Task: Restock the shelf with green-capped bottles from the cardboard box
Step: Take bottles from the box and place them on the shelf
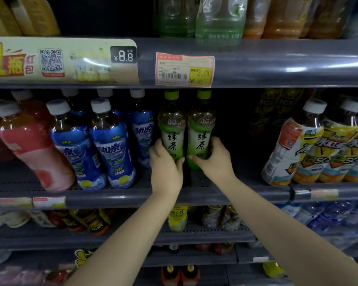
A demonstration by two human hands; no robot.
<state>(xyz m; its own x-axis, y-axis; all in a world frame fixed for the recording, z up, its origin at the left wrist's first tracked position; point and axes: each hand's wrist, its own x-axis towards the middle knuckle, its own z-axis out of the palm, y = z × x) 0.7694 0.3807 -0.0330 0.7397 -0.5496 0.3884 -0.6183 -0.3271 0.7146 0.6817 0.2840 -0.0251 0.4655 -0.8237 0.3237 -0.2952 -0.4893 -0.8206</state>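
The hands are hiding the bases of two green-capped bottles, so whether these are touching the shelf (194,195) is hard to tell. The left hand (165,164) is gripping the left bottle (172,129), fingers curling round its lower part. The right hand (215,159) is gripping the right bottle (201,129) likewise. Both are standing upright, side by side, between blue bottles (110,149) and yellow bottles (318,149).

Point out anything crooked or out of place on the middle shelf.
The pink bottle at far left leans, its cap tipped left, against the upright-looking green tea bottles each hand grips. The wide lens may exaggerate this. A dark gap sits right of the green teas. Nothing looks spilled or damaged.
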